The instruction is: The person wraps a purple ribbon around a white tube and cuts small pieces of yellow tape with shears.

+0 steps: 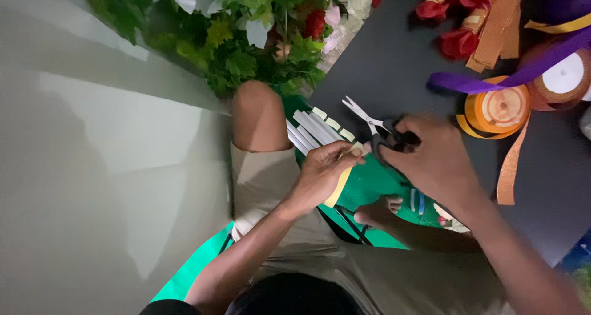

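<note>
My right hand [434,164] grips black-handled scissors [369,121] whose silver blades are apart and point up-left. My left hand [320,170] pinches the end of a yellow strip [338,189] close beside the scissor handles. Just above both hands, several white strips [308,130] with small pale yellow tabs lie in a fan on a green sheet [375,189]. My bent knee [258,115] and bare foot [378,211] rest next to the green sheet.
A bunch of green leaves with red, pink and white flowers [246,38] lies at the top. On a dark grey sheet [381,56] to the right are orange ribbon spools [502,109], a purple ribbon [492,81], red fabric roses [458,41] and a gold glitter strip [510,167].
</note>
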